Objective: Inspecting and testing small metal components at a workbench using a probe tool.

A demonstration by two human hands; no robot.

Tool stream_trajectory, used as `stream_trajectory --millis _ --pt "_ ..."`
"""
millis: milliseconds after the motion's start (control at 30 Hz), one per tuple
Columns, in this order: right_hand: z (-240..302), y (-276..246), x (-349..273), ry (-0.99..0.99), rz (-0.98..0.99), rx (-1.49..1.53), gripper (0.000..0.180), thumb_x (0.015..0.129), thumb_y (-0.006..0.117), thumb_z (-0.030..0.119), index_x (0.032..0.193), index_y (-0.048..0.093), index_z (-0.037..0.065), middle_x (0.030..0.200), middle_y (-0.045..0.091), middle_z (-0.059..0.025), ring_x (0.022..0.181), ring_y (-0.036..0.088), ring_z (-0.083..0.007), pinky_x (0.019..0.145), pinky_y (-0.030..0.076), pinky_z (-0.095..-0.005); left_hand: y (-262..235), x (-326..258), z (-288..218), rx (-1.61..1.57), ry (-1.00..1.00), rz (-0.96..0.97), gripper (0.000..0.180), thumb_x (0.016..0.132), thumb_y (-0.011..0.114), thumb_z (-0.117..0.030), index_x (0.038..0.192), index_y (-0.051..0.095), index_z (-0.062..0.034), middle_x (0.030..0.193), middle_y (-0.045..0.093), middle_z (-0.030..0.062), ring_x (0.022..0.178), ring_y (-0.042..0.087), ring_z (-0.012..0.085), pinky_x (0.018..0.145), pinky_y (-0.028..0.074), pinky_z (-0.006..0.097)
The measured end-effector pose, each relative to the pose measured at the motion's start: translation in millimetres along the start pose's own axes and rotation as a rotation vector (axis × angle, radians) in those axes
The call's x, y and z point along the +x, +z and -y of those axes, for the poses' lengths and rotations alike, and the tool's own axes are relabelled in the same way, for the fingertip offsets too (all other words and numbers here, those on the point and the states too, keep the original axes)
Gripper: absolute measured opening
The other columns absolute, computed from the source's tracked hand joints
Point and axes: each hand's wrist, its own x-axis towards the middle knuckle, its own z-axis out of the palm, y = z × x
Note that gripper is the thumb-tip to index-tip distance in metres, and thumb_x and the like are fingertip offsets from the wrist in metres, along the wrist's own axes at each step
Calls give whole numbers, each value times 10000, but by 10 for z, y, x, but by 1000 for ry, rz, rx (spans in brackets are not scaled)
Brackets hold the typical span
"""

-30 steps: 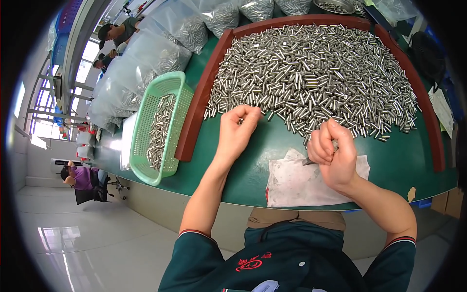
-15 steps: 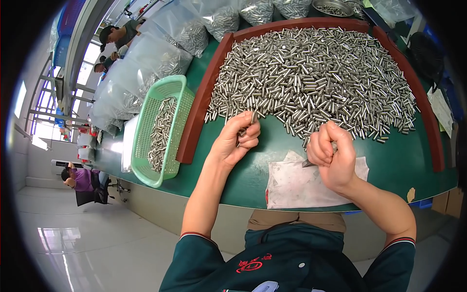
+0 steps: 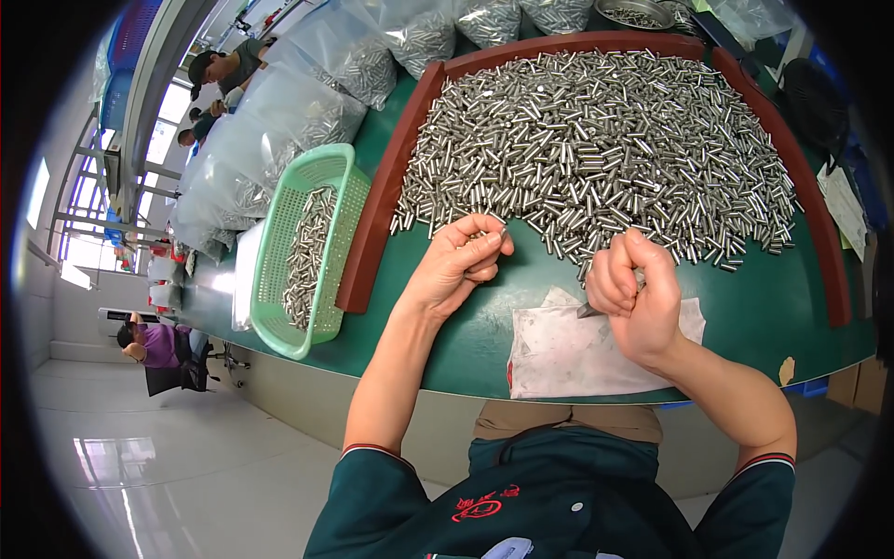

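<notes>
A broad pile of short shiny metal pins [image 3: 596,154] covers the green table in front of me. At the pile's near left edge, my left hand [image 3: 458,265] is closed, thumb against forefinger. A small metal pin [image 3: 505,231] shows at its fingertips, mostly hidden. My right hand [image 3: 641,293] is a fist above a stained white cloth [image 3: 577,354]. From the underside of that fist pokes a dark grey piece with a pointed tip [image 3: 587,311]; the rest is hidden in the palm, so its kind is unclear.
Dark red wooden rails [image 3: 377,219] border the pile. Left of them stands a green plastic basket [image 3: 335,289] with more pins. Clear bags of pins [image 3: 363,70] line the table's far left side. A round metal dish [image 3: 635,13] and a black fan [image 3: 815,102] are farther off.
My left fingers have turned and drawn closer together, and the pin between them shows less than before. The right hand stays in place.
</notes>
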Motion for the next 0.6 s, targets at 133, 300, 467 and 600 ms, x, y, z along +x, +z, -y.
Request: stream_trajectory --millis 133,300,467,600 --pt "5 -15 -3 -26 -8 0 395 878 311 239 514 285 88 432 274 4 394 177 -69 382 161 -224 115 -61 -11 138 -57 6 69 830 520 -85 866 537 -29 692 527 26 480 324 26 420 256 170" --pt "26 22 15 -72 -23 29 387 877 303 225 516 285 87 435 271 4 401 180 -72 387 162 -229 666 -389 107 1101 200 -42 85 765 554 -46 793 514 23 627 546 97 484 491 136 455 381 260" --pt "-11 33 2 -39 -9 -39 383 874 283 259 519 278 113 426 248 20 386 163 -79 400 178 -231 685 -418 352 1415 404 -43 112 737 552 -23 730 441 -20 544 509 133 501 515 311 441 392 371" --pt "-63 19 -7 -24 3 -48 389 876 279 260 518 274 109 432 255 14 391 165 -82 402 185 -236 692 -395 365 1405 394 -70 104 716 596 -20 719 493 -7 535 503 112 418 468 228 418 360 300"
